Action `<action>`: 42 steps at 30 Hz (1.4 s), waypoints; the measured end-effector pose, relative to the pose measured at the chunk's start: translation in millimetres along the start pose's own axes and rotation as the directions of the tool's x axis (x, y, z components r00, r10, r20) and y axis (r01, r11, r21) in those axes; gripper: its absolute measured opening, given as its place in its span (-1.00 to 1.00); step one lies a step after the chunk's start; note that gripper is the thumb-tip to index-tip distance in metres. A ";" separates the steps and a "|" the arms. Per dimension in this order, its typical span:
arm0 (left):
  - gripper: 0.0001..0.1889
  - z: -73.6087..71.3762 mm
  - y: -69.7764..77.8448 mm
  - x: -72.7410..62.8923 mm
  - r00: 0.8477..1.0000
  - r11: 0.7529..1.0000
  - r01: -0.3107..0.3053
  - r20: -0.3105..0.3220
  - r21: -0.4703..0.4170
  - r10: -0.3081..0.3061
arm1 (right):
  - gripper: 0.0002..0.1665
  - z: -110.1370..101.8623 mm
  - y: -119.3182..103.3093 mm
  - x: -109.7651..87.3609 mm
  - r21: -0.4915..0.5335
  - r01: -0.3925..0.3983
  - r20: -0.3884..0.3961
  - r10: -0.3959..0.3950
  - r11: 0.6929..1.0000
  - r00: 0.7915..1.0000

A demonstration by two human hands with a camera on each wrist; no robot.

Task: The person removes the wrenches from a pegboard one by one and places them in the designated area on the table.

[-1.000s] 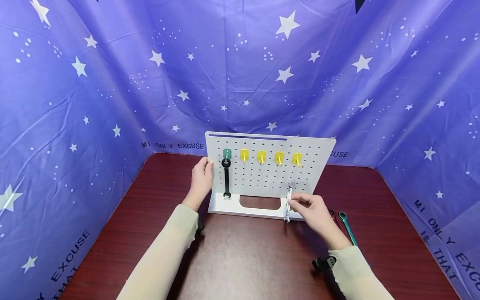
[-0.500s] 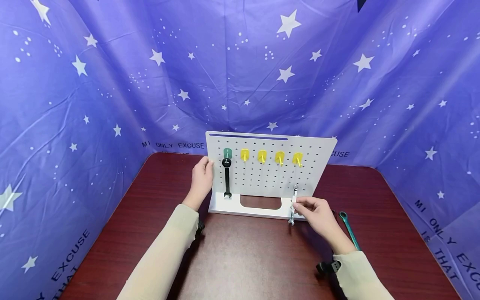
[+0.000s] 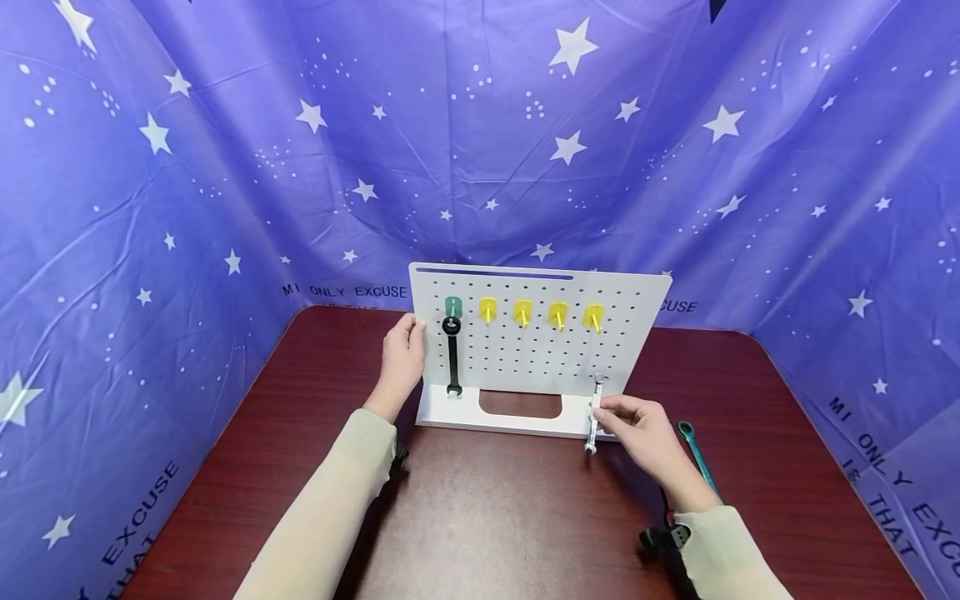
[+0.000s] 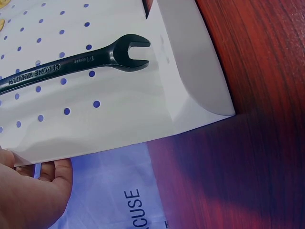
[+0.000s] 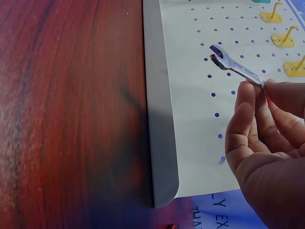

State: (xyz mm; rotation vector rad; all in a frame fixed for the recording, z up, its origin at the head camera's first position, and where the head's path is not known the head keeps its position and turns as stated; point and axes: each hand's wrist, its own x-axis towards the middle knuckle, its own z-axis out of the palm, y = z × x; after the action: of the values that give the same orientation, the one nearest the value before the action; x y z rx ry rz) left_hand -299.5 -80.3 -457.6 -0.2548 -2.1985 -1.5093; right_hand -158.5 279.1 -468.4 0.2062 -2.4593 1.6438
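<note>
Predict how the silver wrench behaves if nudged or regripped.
Likely stiff: the silver wrench looks like solid metal with a straight shank. Its shiny finish may make it somewhat slippery. If nudged at either end, it could pivot, since the right hand pinches it only near the middle.

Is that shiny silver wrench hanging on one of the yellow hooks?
No, the right grip pinches the silver combination wrench below the yellow hooks, its ring end clear of them.

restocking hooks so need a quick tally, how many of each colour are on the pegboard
Green hook: 1
Yellow hooks: 4
Total on the pegboard: 5
</note>
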 end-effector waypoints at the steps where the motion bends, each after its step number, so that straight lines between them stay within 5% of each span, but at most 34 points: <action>1: -0.83 0.1 -0.1 0.1 1.000 1.000 -0.001 -0.001 0.001 0.001 | -0.82 -0.8 4.3 0.2 0.000 -0.006 -0.002 0.006 1.000 1.000; 42: -0.83 -0.8 0.6 2.0 1.000 1.000 0.015 0.008 0.007 -0.015 | -0.77 -32.4 23.6 -16.1 -0.037 -0.007 -0.031 0.006 0.999 1.000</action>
State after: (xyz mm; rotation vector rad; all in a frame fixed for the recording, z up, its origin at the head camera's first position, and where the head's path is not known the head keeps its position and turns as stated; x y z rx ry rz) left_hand -300.7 -81.1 -456.0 -0.2436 -2.2160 -1.5111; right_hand -145.6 318.3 -481.1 0.1676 -2.4679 1.5907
